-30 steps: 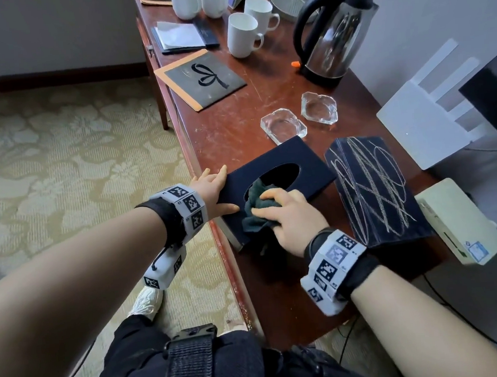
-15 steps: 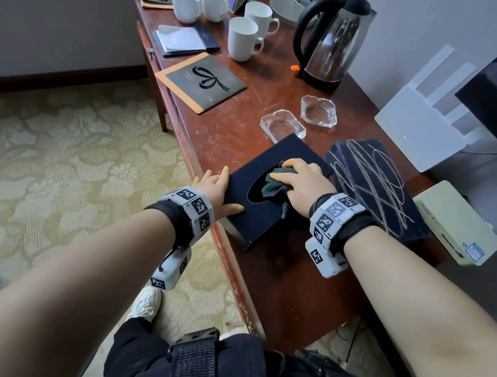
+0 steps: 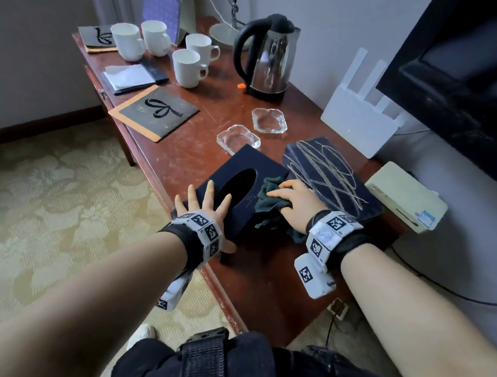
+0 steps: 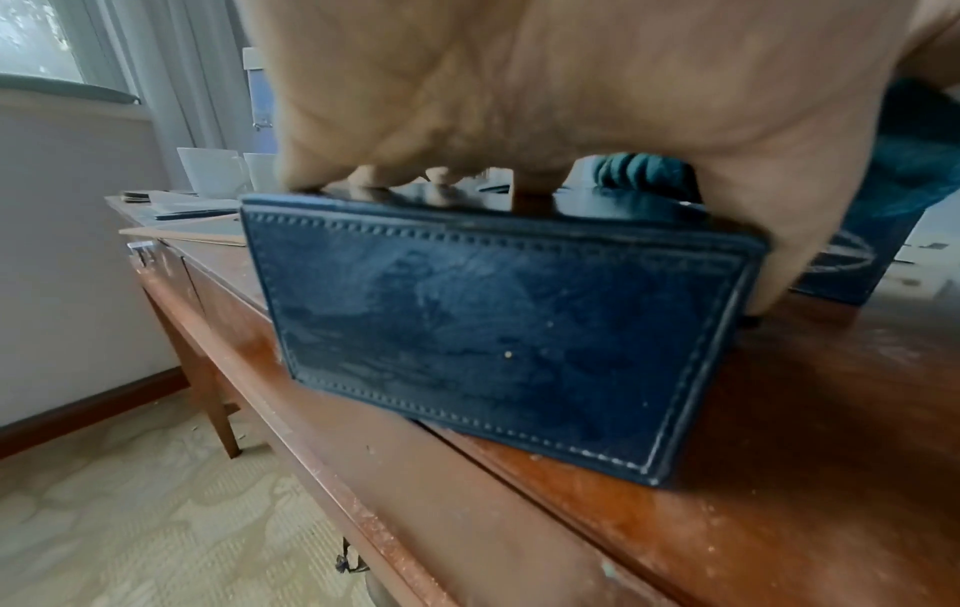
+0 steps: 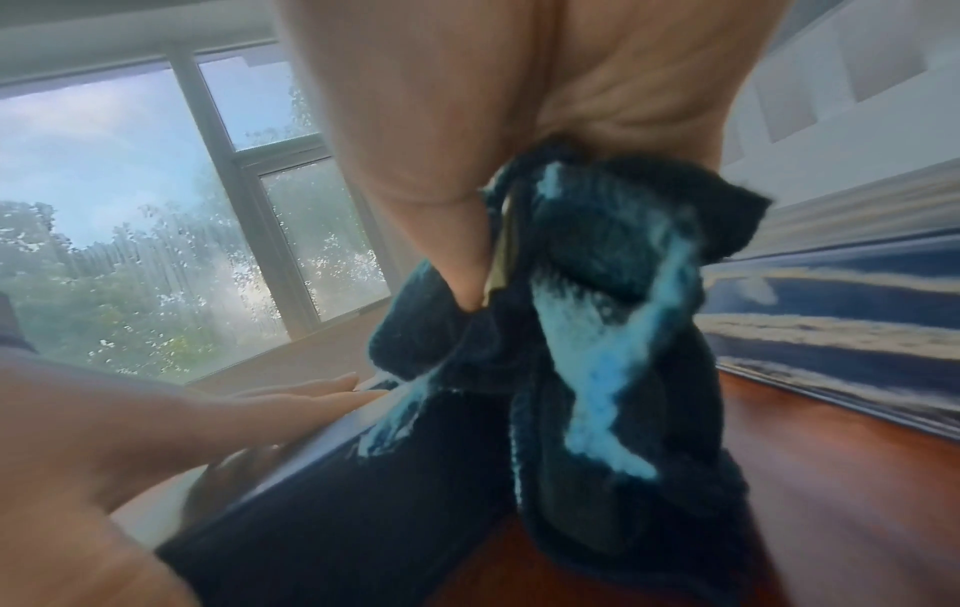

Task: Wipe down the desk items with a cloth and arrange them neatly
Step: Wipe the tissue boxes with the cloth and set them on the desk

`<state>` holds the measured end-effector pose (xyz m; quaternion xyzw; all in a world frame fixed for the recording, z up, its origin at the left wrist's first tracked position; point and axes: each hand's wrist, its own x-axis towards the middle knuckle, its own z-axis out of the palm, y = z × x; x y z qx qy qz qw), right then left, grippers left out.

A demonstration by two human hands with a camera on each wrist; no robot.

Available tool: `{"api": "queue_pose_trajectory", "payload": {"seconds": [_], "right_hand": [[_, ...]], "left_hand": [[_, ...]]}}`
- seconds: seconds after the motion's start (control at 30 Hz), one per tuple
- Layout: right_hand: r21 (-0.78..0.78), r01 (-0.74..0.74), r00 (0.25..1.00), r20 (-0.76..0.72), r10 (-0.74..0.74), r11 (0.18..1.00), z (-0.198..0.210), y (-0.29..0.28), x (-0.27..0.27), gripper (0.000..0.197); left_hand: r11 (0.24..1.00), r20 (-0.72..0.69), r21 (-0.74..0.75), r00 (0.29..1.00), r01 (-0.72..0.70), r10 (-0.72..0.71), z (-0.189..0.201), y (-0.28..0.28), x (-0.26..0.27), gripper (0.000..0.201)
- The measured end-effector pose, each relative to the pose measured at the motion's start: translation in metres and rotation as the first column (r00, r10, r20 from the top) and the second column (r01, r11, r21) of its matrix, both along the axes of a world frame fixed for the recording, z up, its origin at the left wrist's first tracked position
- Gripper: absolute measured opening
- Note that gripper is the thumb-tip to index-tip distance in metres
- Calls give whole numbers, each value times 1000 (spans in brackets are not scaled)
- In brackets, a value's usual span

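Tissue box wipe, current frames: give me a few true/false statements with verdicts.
1. The left hand lies flat, fingers spread, on the tissue box. True.
2. The right hand holds a white cloth. False: the cloth is dark teal.
3. The kettle lies on its side. False: it stands upright.
4. Two glass ashtrays sit beyond the box. True.
5. The desk holds one mug. False: four white mugs.

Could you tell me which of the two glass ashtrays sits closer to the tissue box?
The left ashtray, almost touching the tissue box's far corner; the other ashtray lies nearer the kettle.
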<state>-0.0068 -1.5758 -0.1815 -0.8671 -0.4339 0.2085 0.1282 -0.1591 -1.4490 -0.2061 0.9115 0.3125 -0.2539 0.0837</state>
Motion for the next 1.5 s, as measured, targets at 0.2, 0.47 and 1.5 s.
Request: {"api": "queue_pose_trajectory", "payload": {"seconds": [0.2, 0.47, 1.5], "right_hand": [[45, 91, 996, -21, -90, 995, 7, -22, 7, 43], [108, 370, 929, -64, -364, 923, 29, -41, 8, 50], [-111, 72, 927, -358, -108, 991, 10, -148, 39, 24]], "left_hand": [[994, -45, 63, 995, 87, -85, 3, 35, -3, 112], [950, -60, 101, 955, 296, -291, 22, 63, -2, 114], [814, 394, -522, 775, -254, 494, 0, -114, 58, 66]]}}
